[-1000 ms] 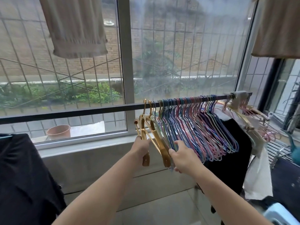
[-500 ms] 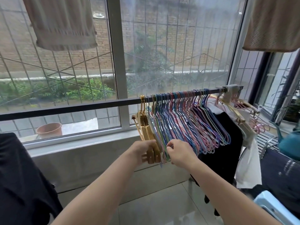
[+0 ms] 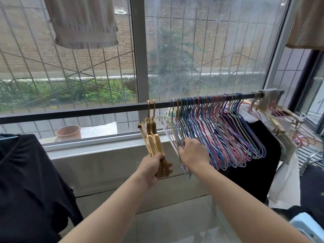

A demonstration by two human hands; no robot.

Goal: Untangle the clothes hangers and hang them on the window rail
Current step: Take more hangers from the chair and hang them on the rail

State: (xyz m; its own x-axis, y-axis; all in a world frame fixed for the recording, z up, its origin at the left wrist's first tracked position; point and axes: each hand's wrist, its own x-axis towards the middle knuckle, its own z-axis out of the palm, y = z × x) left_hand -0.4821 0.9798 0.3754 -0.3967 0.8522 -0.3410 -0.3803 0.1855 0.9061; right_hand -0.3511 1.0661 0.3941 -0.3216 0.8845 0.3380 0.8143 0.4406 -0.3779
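A black garment (image 3: pixel 26 181) hangs at the far left below the window rail (image 3: pixel 70 114). Under the rail's middle, the left hand (image 3: pixel 151 166) grips gold hangers (image 3: pixel 154 139) hooked on it, a gap apart from the right hand (image 3: pixel 193 152), which pinches the nearest of the pastel hangers (image 3: pixel 228 135) crowding the rail's right half.

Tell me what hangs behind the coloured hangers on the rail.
Behind the coloured hangers a black garment hangs, with white fabric at its right. The hangers cover its upper part, so what holds it up is hidden.
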